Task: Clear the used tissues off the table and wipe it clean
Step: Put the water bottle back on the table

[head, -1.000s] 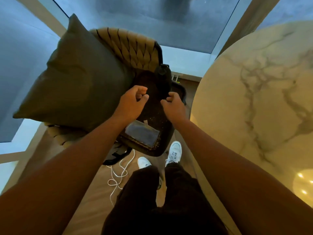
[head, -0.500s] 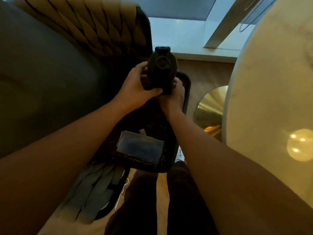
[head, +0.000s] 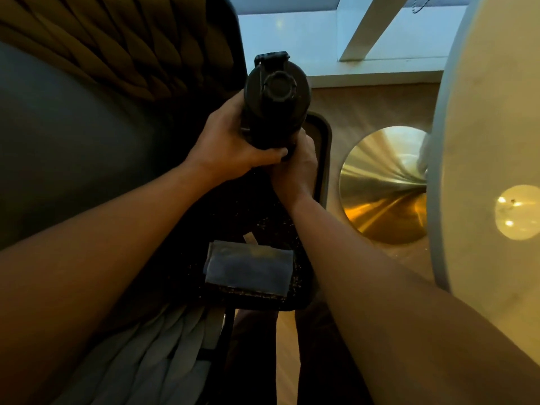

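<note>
Both my hands hold a black bottle (head: 276, 100) with a flip-top cap above a dark chair seat (head: 257, 211). My left hand (head: 230, 144) wraps the bottle's left side, thumb across its lower front. My right hand (head: 295, 168) grips it from below and behind, partly hidden. A folded blue-grey cloth (head: 249, 267) lies on the seat's front edge, between my forearms. The round marble table (head: 496, 118) fills the right side. No tissues are in view.
A dark cushion (head: 73, 135) leans on the chair's woven tan back (head: 117, 45) at left. The table's gold cone base (head: 385, 185) stands on the wooden floor (head: 371, 103). A window frame (head: 371, 27) runs along the far side.
My hands went from hovering over the seat to gripping the black bottle and lifting it toward me. My view dropped closer to the chair.
</note>
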`<state>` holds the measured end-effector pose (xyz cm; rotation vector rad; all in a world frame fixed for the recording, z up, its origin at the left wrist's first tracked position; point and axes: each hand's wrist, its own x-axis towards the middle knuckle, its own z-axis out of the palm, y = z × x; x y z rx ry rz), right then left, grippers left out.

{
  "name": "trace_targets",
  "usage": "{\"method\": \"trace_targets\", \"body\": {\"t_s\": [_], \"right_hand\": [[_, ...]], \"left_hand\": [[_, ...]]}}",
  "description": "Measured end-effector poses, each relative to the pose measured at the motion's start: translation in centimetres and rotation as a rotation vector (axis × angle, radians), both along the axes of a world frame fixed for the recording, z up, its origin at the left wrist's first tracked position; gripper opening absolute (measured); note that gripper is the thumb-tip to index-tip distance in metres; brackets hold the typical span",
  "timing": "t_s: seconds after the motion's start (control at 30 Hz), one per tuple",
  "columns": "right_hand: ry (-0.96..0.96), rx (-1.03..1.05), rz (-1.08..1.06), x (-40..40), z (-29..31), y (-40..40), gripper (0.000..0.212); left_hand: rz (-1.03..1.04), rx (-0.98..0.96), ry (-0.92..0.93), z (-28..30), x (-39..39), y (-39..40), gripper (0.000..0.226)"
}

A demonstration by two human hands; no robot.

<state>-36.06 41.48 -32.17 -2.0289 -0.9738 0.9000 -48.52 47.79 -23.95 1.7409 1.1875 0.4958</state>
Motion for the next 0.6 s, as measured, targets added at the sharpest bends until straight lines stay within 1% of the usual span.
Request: {"method": "trace_targets", "body": {"t_s": [0.1, 0.17, 0.23, 0.3, 0.37, 0.4, 0.5, 0.6], "right_hand": [[-0.003, 0.011, 0.047, 0.1, 0.4, -0.3, 0.05], [0.004, 0.035, 0.076, 0.3, 1.7, -0.7, 0.053], [0.03, 0.06, 0.085, 0.4, 4.3, -1.3, 0.054], [0.065, 0.071, 0.079, 0.7, 7.4, -1.8, 0.052], [0.168, 0.101, 0.072, 0.8, 11.4, -2.7, 0.048], [0.184, 0.11, 0.075, 1.0, 13.9, -3.2, 0.048], [0.136, 0.161, 0.108, 2.1, 19.8, -4.8, 0.046], [0.164, 0.188, 0.125, 4.0, 24.9, -6.5, 0.043]], "left_hand": [[-0.002, 0.034, -0.004, 0.8, -0.3, -0.2, 0.071], [-0.018, 0.05, -0.006, 2.2, -0.4, -0.5, 0.071], [-0.032, 0.078, -0.019, 4.5, -0.4, -0.9, 0.072], [-0.029, 0.101, -0.039, 7.4, -0.3, -1.3, 0.071], [-0.024, 0.141, -0.037, 10.9, 0.0, -1.8, 0.068], [-0.027, 0.169, -0.019, 12.8, 0.2, -2.1, 0.067], [-0.053, 0.22, 0.031, 18.1, 1.0, -3.2, 0.064], [-0.099, 0.252, 0.04, 22.6, 2.8, -4.1, 0.063]]}}
